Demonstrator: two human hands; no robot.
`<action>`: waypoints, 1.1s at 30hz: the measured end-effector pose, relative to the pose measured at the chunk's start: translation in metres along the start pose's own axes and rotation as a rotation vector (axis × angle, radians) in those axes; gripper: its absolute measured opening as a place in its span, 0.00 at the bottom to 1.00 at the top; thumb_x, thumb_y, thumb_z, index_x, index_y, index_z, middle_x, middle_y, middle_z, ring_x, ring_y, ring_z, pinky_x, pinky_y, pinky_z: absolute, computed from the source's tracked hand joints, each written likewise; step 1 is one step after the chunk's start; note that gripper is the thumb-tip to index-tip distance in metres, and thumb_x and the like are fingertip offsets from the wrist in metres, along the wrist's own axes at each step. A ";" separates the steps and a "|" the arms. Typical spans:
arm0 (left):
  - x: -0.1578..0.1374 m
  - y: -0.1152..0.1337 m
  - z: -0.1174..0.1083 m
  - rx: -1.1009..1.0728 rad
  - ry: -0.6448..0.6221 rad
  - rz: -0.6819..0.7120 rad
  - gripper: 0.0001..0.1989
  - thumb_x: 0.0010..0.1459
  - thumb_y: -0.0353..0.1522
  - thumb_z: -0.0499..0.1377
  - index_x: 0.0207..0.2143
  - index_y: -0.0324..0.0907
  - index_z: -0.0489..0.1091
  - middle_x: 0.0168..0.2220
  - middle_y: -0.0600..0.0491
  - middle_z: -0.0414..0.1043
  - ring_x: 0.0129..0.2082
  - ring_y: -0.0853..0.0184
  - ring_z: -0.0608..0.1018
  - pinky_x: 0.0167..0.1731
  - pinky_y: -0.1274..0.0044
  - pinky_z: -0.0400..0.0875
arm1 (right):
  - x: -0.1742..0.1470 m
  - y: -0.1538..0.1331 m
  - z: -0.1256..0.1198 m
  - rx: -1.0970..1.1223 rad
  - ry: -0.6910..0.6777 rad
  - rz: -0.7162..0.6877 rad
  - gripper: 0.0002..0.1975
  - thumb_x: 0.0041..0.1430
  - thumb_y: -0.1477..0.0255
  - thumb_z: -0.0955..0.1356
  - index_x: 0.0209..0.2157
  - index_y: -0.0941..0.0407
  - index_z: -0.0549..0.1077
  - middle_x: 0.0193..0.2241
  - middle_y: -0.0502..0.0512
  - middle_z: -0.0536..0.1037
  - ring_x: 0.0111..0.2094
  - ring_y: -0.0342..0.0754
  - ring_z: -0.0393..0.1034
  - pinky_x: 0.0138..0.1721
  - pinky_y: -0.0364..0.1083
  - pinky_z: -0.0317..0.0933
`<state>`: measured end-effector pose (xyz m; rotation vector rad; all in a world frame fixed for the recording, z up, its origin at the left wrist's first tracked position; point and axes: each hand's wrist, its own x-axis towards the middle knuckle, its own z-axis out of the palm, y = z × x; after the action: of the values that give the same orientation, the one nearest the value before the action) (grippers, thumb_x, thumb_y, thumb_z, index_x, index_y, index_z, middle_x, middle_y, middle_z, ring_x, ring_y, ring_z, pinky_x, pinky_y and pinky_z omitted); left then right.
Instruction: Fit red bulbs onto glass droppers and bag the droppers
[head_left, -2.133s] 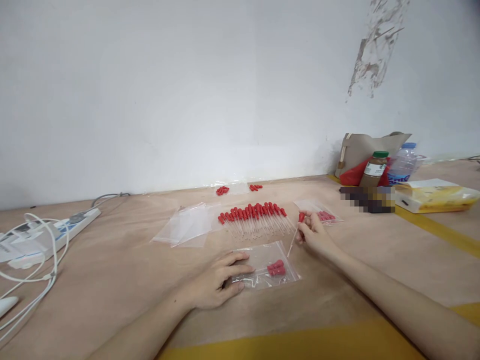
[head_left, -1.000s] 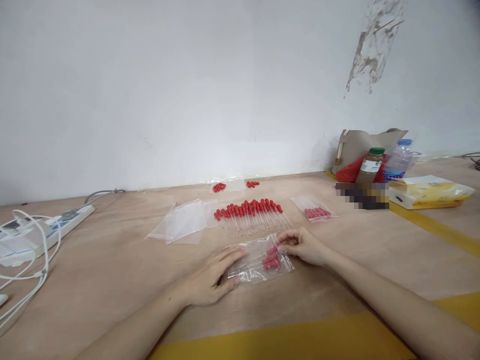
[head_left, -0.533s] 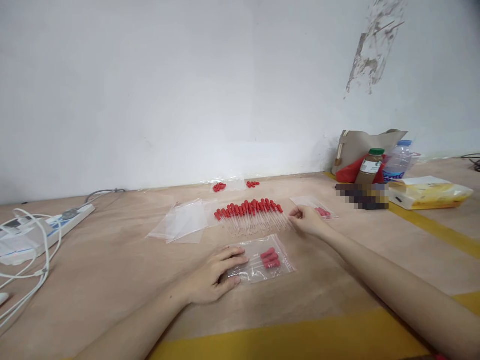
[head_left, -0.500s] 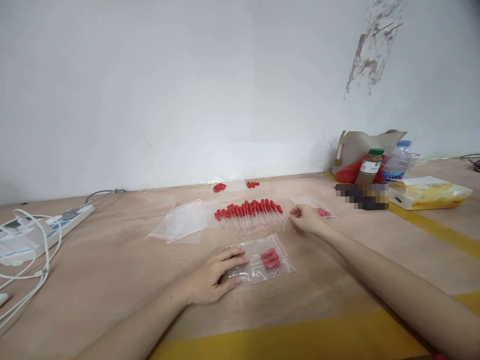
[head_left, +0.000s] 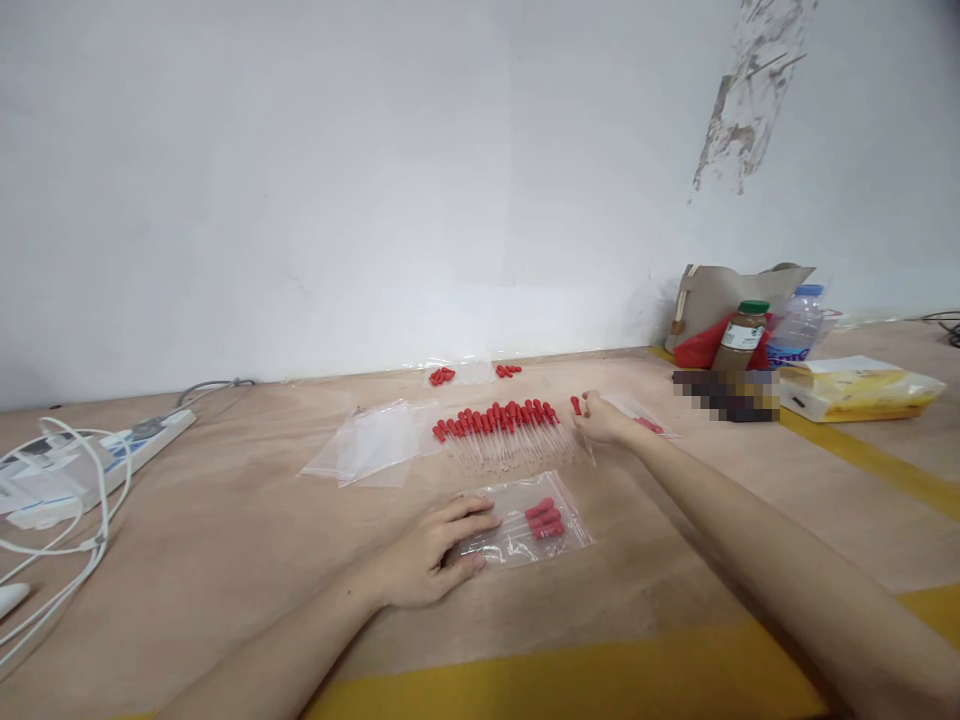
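Observation:
My left hand (head_left: 431, 550) lies with its fingers spread on the left edge of a clear zip bag (head_left: 502, 550). Inside that bag are several droppers with red bulbs (head_left: 546, 518). My right hand (head_left: 606, 418) is closed on a single red-bulbed dropper (head_left: 576, 405) at the right end of the row. Its bulb shows left of the fingers, its thin stem pointing down. Beside it stretches a row of droppers (head_left: 495, 418), bulbs towards the wall and clear stems towards me. Behind my right wrist, another bag with red bulbs (head_left: 649, 425) is partly covered.
Flat clear bags (head_left: 375, 445) lie left of the row. Small red pieces (head_left: 442, 376) sit near the wall. A power strip (head_left: 105, 470) with white cables is at the left. Bottles (head_left: 741, 335), a beige bag (head_left: 712, 290) and a tissue pack (head_left: 859, 388) stand at the right.
My right hand has moved slightly up, and a dropper now shows in it, apart from the row. The left hand stays on the bag.

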<state>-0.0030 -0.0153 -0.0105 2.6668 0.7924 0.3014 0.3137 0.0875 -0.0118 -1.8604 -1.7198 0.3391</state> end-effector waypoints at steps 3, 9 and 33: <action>0.000 -0.001 0.000 0.002 -0.009 0.001 0.22 0.59 0.36 0.50 0.56 0.49 0.55 0.58 0.52 0.52 0.57 0.62 0.57 0.55 0.68 0.53 | -0.022 0.003 -0.007 0.270 0.022 -0.025 0.27 0.49 0.75 0.59 0.52 0.61 0.51 0.18 0.46 0.65 0.19 0.41 0.62 0.21 0.39 0.55; 0.000 -0.003 0.003 0.010 0.010 0.014 0.22 0.59 0.34 0.50 0.56 0.49 0.54 0.58 0.52 0.52 0.57 0.62 0.56 0.55 0.68 0.52 | -0.064 0.003 0.009 0.842 0.108 0.050 0.22 0.44 0.75 0.62 0.44 0.54 0.53 0.17 0.40 0.61 0.14 0.38 0.59 0.15 0.38 0.54; 0.001 0.004 -0.002 0.030 0.028 0.005 0.25 0.59 0.36 0.49 0.58 0.46 0.48 0.57 0.51 0.54 0.56 0.62 0.58 0.54 0.67 0.54 | -0.097 -0.010 0.016 0.818 -0.355 -0.049 0.19 0.37 0.65 0.72 0.31 0.59 0.66 0.19 0.45 0.68 0.19 0.36 0.60 0.20 0.38 0.53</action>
<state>-0.0008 -0.0172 -0.0073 2.6983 0.8051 0.3319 0.2835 -0.0026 -0.0374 -1.1916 -1.4899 1.2039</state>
